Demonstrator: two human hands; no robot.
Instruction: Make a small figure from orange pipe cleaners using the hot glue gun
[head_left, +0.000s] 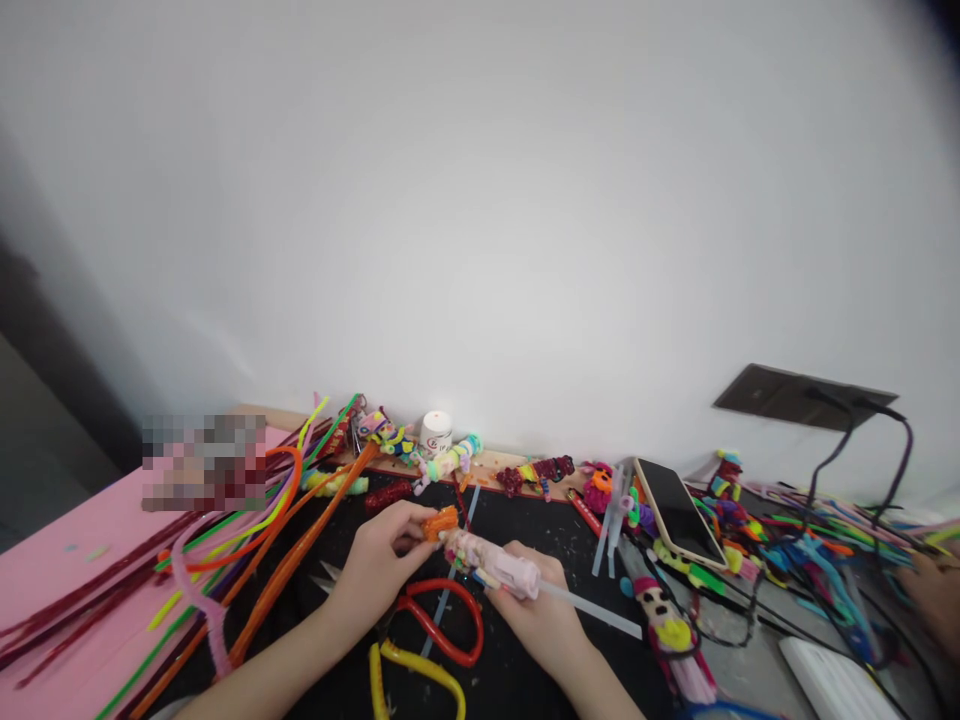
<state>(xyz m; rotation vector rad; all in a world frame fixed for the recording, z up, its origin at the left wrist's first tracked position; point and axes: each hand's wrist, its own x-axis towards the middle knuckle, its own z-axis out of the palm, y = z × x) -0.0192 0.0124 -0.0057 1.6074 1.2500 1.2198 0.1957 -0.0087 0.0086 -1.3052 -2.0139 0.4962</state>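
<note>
At six o'clock over the counter [97,510], pinching orange piece [440,523] with left fingers [409,517], gripping glue gun [510,570] with right fingers [501,604], perhaps risking burn by bringing them too near.

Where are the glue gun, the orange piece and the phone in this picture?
Glue gun [510,570]: head view, on its pale body.
Orange piece [441,521]: head view, on its visible middle.
Phone [679,512]: head view, on its dark screen.

A pale wall [480,220] bearing a dark outlet panel [772,396] backs a pink tabletop [90,512].
</note>
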